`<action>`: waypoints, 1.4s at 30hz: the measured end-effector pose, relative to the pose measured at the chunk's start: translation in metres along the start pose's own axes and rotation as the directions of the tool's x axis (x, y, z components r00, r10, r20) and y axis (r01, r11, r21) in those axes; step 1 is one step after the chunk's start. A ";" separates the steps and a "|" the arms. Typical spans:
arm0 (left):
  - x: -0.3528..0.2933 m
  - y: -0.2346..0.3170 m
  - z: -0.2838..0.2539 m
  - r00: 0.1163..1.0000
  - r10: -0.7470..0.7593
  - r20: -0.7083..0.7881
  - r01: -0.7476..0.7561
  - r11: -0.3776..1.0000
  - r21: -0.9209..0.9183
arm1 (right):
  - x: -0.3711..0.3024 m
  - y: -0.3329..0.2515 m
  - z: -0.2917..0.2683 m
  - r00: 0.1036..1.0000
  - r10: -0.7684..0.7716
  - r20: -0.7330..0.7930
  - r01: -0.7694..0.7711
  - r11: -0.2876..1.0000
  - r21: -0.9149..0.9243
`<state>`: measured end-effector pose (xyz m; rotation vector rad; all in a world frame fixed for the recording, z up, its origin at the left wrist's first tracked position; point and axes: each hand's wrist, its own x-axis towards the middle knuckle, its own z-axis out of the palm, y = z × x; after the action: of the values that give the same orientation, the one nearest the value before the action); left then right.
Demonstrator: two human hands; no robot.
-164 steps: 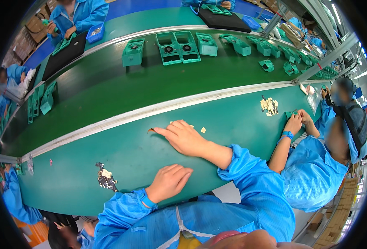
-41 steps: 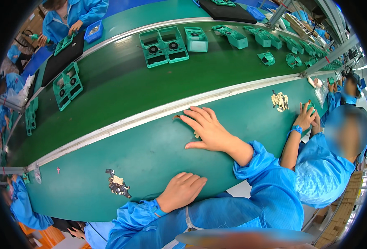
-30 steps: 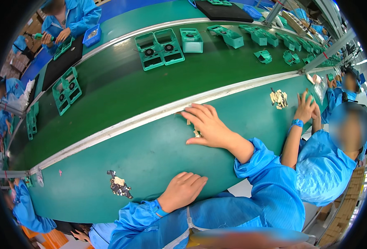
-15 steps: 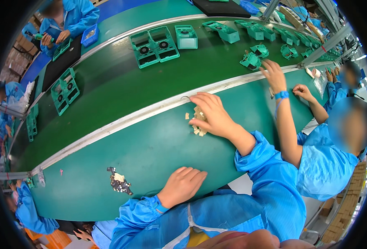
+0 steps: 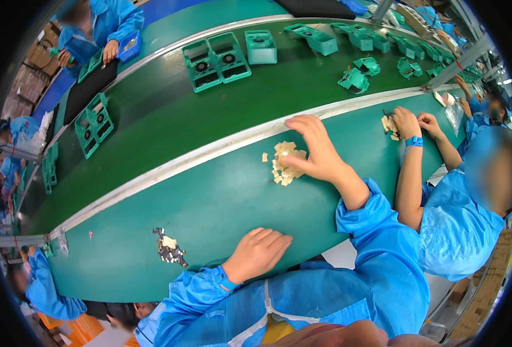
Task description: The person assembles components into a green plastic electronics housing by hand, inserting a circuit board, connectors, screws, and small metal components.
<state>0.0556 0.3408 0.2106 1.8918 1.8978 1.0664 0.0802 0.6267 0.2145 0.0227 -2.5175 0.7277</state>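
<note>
My right hand (image 5: 321, 151) hovers by the rail-side edge of a pile of small beige pieces (image 5: 286, 168). Its thumb and fingers are apart, with nothing visible between them; the thumb covers part of the pile. My left hand (image 5: 256, 254) rests on the green table (image 5: 221, 202) near the front edge, back up, fingers loosely stretched and its palm hidden. To its left lies a small heap of black and pale parts (image 5: 170, 250), too small to name.
Beyond a white rail (image 5: 233, 141), a green belt carries green plastic housings, including a double housing with round black parts (image 5: 216, 62) and small green assemblies (image 5: 354, 81). At right, a co-worker's hands (image 5: 407, 122) are over another small pile. Across the belt, another person works beside a blue bin (image 5: 130, 46).
My right hand has shifted right, uncovering more of the beige pile. The right-hand co-worker's hand has come back from the belt to the table. My left hand stays put.
</note>
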 end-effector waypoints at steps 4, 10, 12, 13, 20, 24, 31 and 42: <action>0.003 -0.002 -0.002 1.000 0.004 0.008 -0.004 1.000 -0.003 | -0.003 -0.022 0.008 0.953 -0.040 0.301 0.083 0.988 -0.130; 0.005 0.000 -0.001 1.000 -0.029 -0.001 0.029 0.999 -0.016 | 0.000 0.004 -0.005 0.977 0.077 0.198 -0.031 0.974 -0.226; 0.005 0.000 -0.001 0.999 -0.029 -0.013 0.028 0.999 -0.026 | -0.001 0.006 -0.013 0.973 0.112 0.200 -0.072 0.978 -0.194; 0.004 0.001 -0.001 0.999 -0.033 0.002 0.033 0.999 -0.020 | -0.002 0.008 -0.016 0.968 0.144 0.205 -0.110 0.980 -0.169; 0.001 0.003 0.001 0.999 -0.034 0.011 0.034 0.999 -0.021 | -0.004 0.000 -0.018 0.971 0.104 0.217 -0.073 0.987 -0.146; 0.004 0.001 0.000 0.999 -0.034 -0.010 0.034 0.999 -0.016 | 0.005 -0.022 -0.004 0.952 -0.035 0.304 0.024 0.999 0.040; 0.006 0.003 0.000 1.000 -0.023 -0.001 0.023 0.999 0.026 | 0.007 -0.031 -0.002 0.918 -0.090 0.387 0.081 0.996 0.038; 0.000 0.003 0.004 0.999 -0.006 -0.053 0.006 1.000 -0.006 | 0.006 -0.026 -0.017 0.947 -0.045 0.318 0.043 0.999 0.012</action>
<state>0.0605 0.3416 0.2097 1.8707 1.9253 1.1306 0.0869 0.6135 0.2430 0.2137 -2.8102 0.7637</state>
